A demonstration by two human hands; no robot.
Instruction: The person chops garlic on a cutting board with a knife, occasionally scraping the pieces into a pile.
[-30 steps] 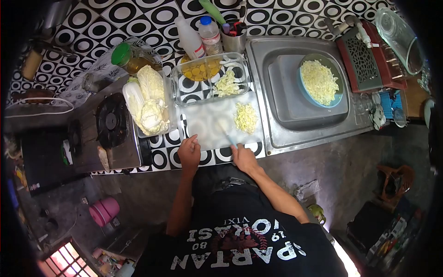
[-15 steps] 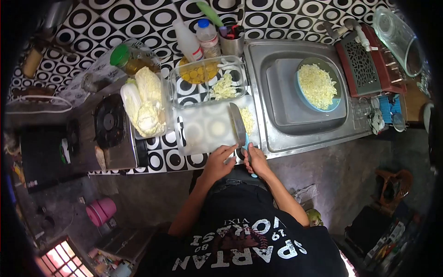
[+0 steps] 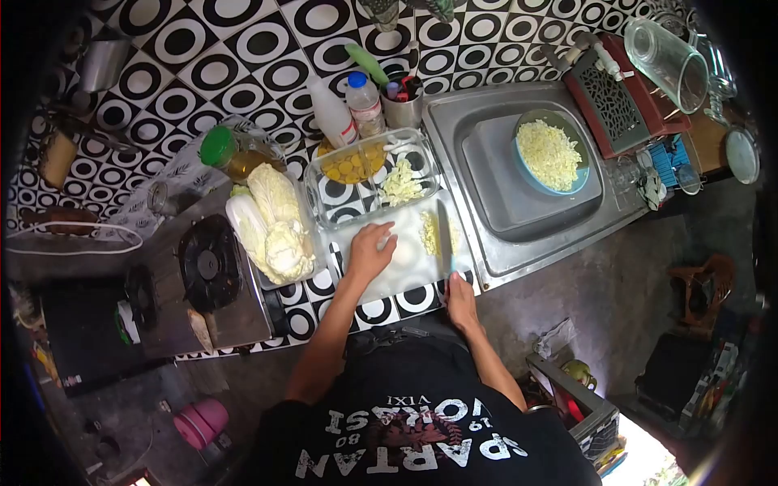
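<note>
My right hand [image 3: 461, 298] is wrapped round the blue handle of a knife [image 3: 444, 235], its blade over the right part of a translucent cutting board [image 3: 385, 274]. Chopped pale pieces [image 3: 429, 233] lie beside the blade. Over the left-middle of the board is my left hand [image 3: 372, 249], fingers apart and holding nothing. Behind the board, a clear divided container [image 3: 344, 217] holds orange-yellow slices and pale cut pieces. Whole cabbages [image 3: 271, 219] rest in a tray to the left.
A blue bowl [image 3: 559, 190] of chopped pale pieces stands in the sink [image 3: 506, 236]. Bottles [image 3: 365, 101] and a utensil cup [image 3: 403, 112] stand behind the container. The stove [image 3: 211, 263] is on the left, a red-framed rack [image 3: 616, 105] at the back right.
My left hand has left the knife and moved up and left over the board, fingers apart. The knife has shifted right, its blade now more upright in view. The camera view has tilted.
</note>
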